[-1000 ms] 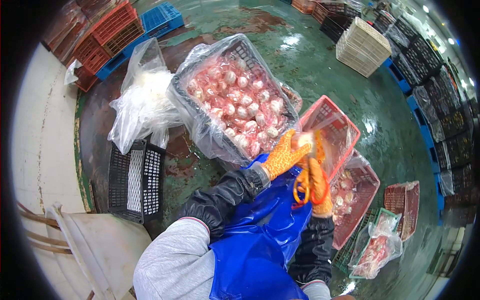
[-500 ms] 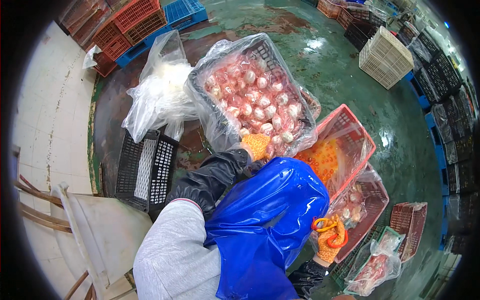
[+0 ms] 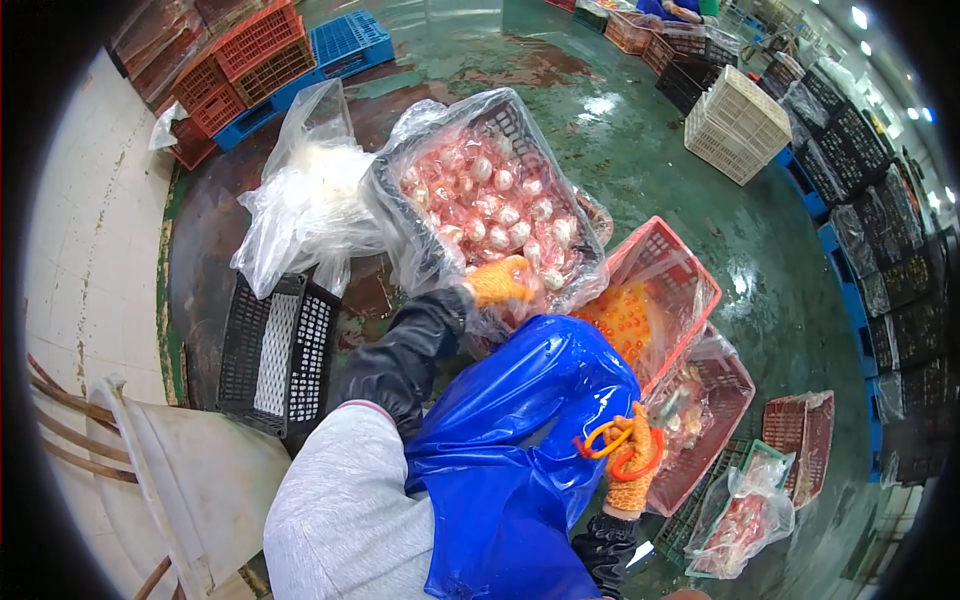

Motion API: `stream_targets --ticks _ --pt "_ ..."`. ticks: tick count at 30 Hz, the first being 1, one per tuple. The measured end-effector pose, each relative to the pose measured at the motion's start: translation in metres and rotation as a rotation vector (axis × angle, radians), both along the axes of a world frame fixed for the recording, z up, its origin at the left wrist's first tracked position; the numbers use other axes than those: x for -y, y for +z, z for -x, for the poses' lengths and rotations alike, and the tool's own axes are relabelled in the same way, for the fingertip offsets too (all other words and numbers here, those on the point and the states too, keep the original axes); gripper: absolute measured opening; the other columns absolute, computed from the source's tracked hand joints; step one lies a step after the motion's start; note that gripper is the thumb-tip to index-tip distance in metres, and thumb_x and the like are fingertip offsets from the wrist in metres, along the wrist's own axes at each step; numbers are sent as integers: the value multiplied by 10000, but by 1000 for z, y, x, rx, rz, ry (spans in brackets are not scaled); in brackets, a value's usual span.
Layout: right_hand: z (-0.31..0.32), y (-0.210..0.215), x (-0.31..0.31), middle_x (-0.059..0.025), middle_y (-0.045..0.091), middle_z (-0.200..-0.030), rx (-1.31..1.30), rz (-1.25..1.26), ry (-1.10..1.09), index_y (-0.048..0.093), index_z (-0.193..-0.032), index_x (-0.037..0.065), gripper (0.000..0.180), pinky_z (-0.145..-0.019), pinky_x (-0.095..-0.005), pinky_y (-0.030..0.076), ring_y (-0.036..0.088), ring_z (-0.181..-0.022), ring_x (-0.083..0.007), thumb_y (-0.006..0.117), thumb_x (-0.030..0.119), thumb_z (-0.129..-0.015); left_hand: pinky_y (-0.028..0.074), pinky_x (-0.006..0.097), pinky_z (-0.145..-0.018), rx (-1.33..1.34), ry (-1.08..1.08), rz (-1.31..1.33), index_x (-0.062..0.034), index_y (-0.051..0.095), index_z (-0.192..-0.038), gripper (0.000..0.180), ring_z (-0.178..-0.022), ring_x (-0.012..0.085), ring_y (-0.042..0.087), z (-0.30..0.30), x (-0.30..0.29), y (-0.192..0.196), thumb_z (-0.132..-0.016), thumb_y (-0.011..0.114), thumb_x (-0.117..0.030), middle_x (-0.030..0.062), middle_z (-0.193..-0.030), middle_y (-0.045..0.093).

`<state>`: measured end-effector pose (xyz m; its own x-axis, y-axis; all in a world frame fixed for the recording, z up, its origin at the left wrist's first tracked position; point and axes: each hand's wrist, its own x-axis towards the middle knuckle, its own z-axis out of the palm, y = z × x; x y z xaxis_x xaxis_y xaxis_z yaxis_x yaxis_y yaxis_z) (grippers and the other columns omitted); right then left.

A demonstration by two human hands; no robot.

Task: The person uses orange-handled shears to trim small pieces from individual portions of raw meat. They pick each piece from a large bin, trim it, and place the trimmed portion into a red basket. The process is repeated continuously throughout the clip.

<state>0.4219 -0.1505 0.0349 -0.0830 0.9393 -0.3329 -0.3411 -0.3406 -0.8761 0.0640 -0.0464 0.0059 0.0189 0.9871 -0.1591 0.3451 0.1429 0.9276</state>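
Left hand (image 3: 497, 281) in orange glove, fingers curled, reaches into black plastic-lined crate of pink-white seafood pieces (image 3: 490, 200); what it grips can't be told. Right hand (image 3: 632, 462) pinches orange-handled scissors (image 3: 620, 445) beside red crate (image 3: 660, 290).

The left hand (image 3: 497, 281), in an orange glove, rests on the near edge of the plastic-lined black crate (image 3: 480, 200) of pink and white pieces. Right of that crate lies a tilted red crate (image 3: 665, 290); below it, the right hand (image 3: 632, 462) holds orange-handled scissors (image 3: 612, 448).
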Motion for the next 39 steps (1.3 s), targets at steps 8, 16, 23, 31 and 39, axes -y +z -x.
stream_targets --ticks 8,16,23,31,39 --pt "82 68 -25 -41 541 -762 1114 -872 83 421 -1275 83 471 -533 -261 430 493 -608 -130 584 147 -838 517 408 -775 1623 405 189 -64 476 -1117 340 -941 308 569 -50 18 -9 -885 509 -311 157 -1052 547" --pt "108 62 -42 -141 578 -823 1335 -928 250 471 -1246 73 493 -604 -354 443 547 -660 -293 608 122 -776 521 365 -760 1406 337 151 -56 514 -1084 360 -888 238 594 -109 41 36 -899 463 -360 115 -1006 584" --pt "93 59 -47 -19 578 -828 395 -177 133 499 -1144 64 322 -537 -230 438 532 -659 -86 592 134 -844 520 319 -708 1326 153 158 -65 535 -1055 343 -835 189 601 -123 56 52 -906 450 -363 81 -953 607" --pt "92 69 -36 25 522 -777 195 -320 201 458 -1212 77 377 -465 -189 369 472 -583 -59 558 119 -851 322 189 -359 763 -81 223 -106 558 -1010 362 -452 58 452 -131 82 90 -896 454 -433 6 -719 567" --pt "86 65 -42 0 535 -857 306 -321 219 497 -1082 67 269 -533 -201 403 513 -697 -71 573 159 -842 300 197 -312 676 42 148 -135 571 -961 323 -395 69 447 -140 80 69 -895 438 -422 -5 -561 519"
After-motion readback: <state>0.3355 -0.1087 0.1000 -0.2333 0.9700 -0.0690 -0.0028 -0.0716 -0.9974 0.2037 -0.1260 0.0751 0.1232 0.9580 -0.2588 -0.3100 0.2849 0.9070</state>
